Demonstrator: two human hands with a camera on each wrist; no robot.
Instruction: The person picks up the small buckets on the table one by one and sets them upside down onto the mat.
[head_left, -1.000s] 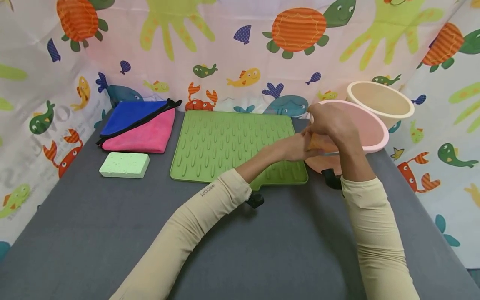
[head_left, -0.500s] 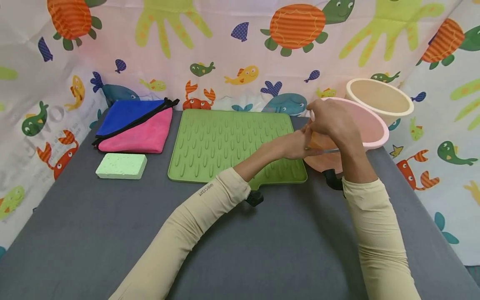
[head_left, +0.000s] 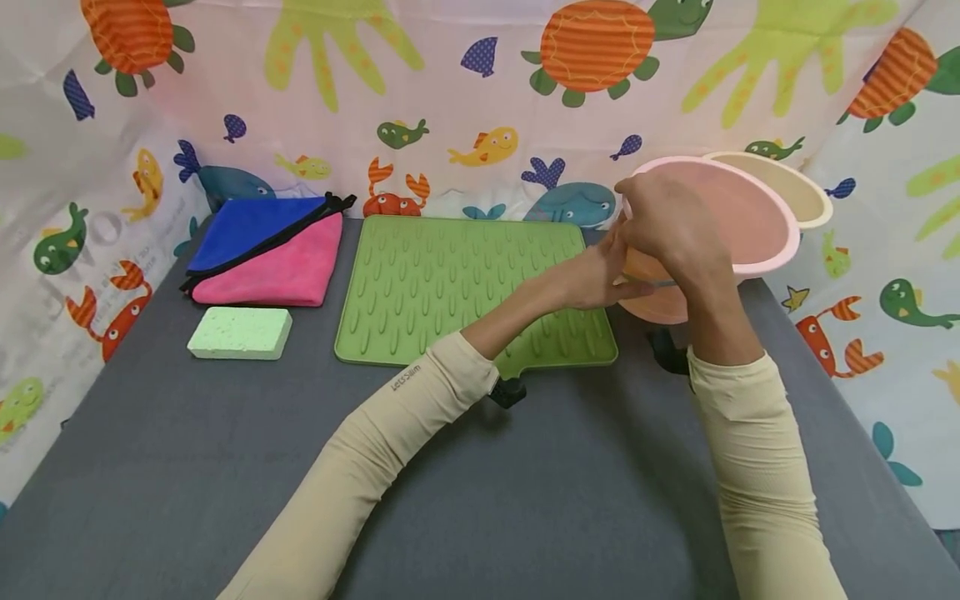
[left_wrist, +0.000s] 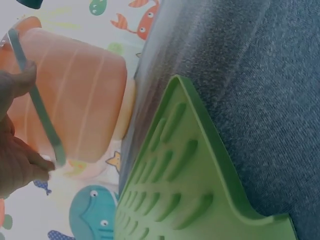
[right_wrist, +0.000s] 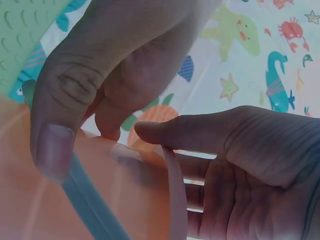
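Both hands are on a peach-pink bucket point(head_left: 738, 212) at the right of the head view, its mouth tilted so the inside shows. My left hand point(head_left: 585, 275) holds its grey-green handle point(left_wrist: 44, 116); in the right wrist view the left thumb point(right_wrist: 56, 145) lies over that handle. My right hand point(right_wrist: 250, 170) grips the bucket's rim point(right_wrist: 176, 200), thumb on one side and fingers on the other. From the head view the right hand and wrist hide part of the bucket's body and handle. A cream tub point(head_left: 806, 196) stands behind, partly covered by the bucket.
A green ribbed mat point(head_left: 450, 283) lies at the table's middle, under my left forearm. On the left are a folded blue and pink cloth point(head_left: 273, 267) and a pale green sponge point(head_left: 240, 333). A printed curtain point(head_left: 330, 142) rises behind the grey table point(head_left: 585, 492).
The bucket has shifted up and right, its rim now covering more of the cream tub. Both hands rose slightly with it. The mat, cloth and sponge stayed in place.
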